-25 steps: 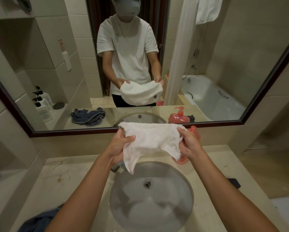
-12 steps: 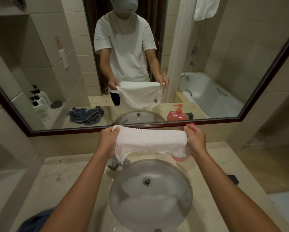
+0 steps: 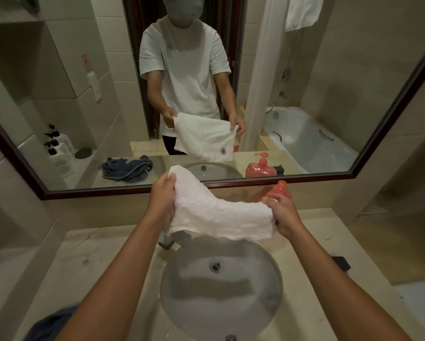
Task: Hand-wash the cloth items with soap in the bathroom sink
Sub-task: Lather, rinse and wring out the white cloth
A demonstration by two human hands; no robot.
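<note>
A white towel [image 3: 216, 214] is stretched between both hands above the back of the round sink [image 3: 221, 289], which holds cloudy water. My left hand [image 3: 162, 200] grips the towel's left end, raised higher. My right hand [image 3: 284, 214] grips its right end, lower. A pink soap pump bottle [image 3: 280, 189] stands right behind my right hand, mostly hidden. The faucet [image 3: 175, 238] peeks out under the towel. A dark blue cloth [image 3: 50, 324] lies on the counter at the bottom left, partly covered by my left arm.
A beige stone counter [image 3: 103, 267] surrounds the sink, with a black phone [image 3: 340, 263] near its right edge. A large mirror [image 3: 59, 119] on the wall behind shows a person, a bathtub and white pump bottles.
The towel was held level and taut; now my left hand has lifted its end while my right hand has dropped, so the towel slopes down to the right.
</note>
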